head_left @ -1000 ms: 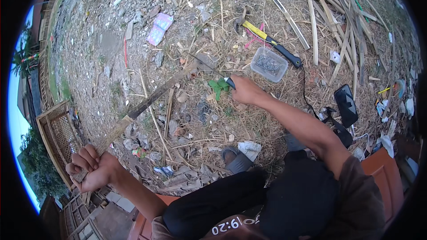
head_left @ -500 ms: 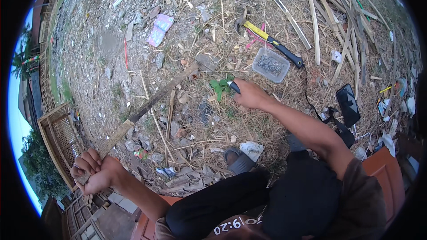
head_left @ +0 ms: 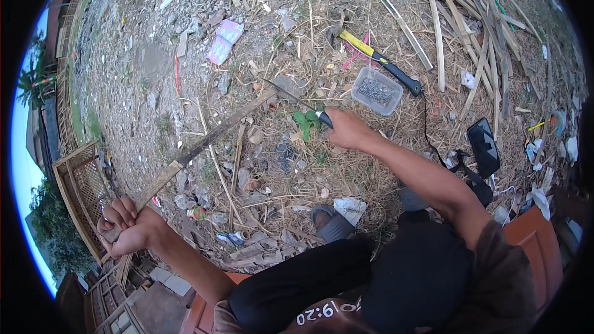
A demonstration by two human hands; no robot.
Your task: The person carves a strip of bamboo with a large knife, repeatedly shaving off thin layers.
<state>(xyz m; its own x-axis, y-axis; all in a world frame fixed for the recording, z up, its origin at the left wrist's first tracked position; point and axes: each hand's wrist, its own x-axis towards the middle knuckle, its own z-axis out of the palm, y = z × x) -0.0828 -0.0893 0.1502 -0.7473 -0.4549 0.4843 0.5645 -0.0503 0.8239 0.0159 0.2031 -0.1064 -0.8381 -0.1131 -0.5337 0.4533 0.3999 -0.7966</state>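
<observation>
A long, narrow wooden strip [head_left: 213, 135], pale near the grip and darker further up, slants from lower left towards the middle. Closed around its lower end is my left hand [head_left: 135, 230]. My right hand [head_left: 348, 128] grips the black handle of a knife [head_left: 292, 96], its thin blade pointing up and left. The blade lies across the far end of the strip; whether it cuts into the wood I cannot tell. A small green plant [head_left: 304, 125] grows just beside the knife handle.
Beyond my right hand are a clear plastic box [head_left: 377, 91] of nails and a yellow-and-black hammer [head_left: 371, 52]. A pile of wooden strips [head_left: 473, 18] lies at far right, a phone [head_left: 483, 146] below it. A lattice frame [head_left: 80, 195] stands left. Stones and dry grass cover the ground.
The knife blade has shifted slightly up and left, so its tip now shows past the strip's end. My left hand has risen a little with the strip.
</observation>
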